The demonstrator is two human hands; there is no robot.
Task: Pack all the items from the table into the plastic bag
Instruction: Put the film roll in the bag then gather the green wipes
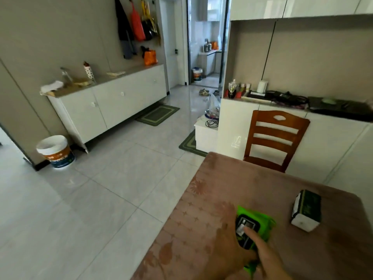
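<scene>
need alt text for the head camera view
A hand grips a green wipes pack on a brown table, a dark green box lying to its right. Beyond stand a wooden chair and white cabinets.

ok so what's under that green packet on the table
The green packet lies on the brown patterned tablecloth. A hand grips its near end, covering that part. Anything directly beneath the packet is hidden.
</scene>
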